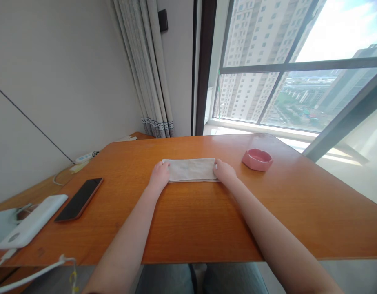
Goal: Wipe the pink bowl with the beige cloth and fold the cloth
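Observation:
A white cloth (pixel 191 170), folded into a long flat strip, lies crosswise on the wooden table (pixel 200 228). At its left end, my left hand (pixel 160 176) has its fingers closed on the edge. My right hand (pixel 224 171) grips the opposite end, thumb and fingers bent around the corner. Most of the fingertips are hidden from this angle. Between the two hands the strip looks smooth and level, with a second layer showing along its near edge.
A pink ashtray-like dish (pixel 257 159) stands right of my right hand. To the left are a dark phone (pixel 80 199) and a white power bank (pixel 34 220) with a cable (pixel 38 275). A power strip (pixel 84 157) sits by the wall; a window is beyond the table.

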Demonstrator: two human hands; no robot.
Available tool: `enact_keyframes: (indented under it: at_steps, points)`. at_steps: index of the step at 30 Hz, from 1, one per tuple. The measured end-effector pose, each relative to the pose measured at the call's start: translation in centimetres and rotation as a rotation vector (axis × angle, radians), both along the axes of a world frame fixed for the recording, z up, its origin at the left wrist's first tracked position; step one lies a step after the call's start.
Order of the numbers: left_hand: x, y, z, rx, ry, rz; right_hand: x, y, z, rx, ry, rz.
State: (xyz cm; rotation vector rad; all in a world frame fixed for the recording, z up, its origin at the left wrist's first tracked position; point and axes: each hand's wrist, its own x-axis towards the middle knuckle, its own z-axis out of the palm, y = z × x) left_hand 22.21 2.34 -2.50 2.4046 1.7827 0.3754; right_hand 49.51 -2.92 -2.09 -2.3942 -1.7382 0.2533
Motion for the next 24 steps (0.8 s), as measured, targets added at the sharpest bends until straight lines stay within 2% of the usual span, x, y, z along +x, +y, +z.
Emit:
enact_keyframes:
  at_steps: [5,8,10,12,14,16,18,21,24]
  points:
    - [-0.5,0.6,-0.6,-0.137,-0.053,-0.011,-0.1,-0.2,0.3,-0.029,-0.070,0.010]
    - [-0.6,0.5,-0.5,-0.146,-0.062,0.004,-0.2,-0.6,0.7,-0.070,-0.087,-0.009]
    - [-0.5,0.3,-0.3,-0.155,-0.055,0.015,-0.6,-0.9,1.1,-0.049,-0.137,-0.011]
    - [-0.4,0.1,0.0,-0.144,-0.042,0.032,-1.2,-1.1,1.4,0.082,-0.185,0.039]
    - [-0.4,-0.1,0.2,-0.095,-0.021,0.079,-2.0,-1.0,1.2,0.273,-0.182,0.154]
    - [-0.5,-0.1,0.4,-0.056,0.013,0.153,-2.9,-0.8,0.5,0.365,-0.151,0.260]
    - [-0.7,0.0,0.5,-0.072,0.041,0.200,-3.6,-0.5,-0.8,0.288,-0.128,0.294]
    - [-1.0,0.4,0.3,-0.145,0.023,0.193,-4.2,-0.1,-2.4,0.080,-0.103,0.275]
    - [-1.0,0.9,-0.3,-0.191,-0.014,0.206,-4.2,0.1,-3.0,-0.001,-0.097,0.274]
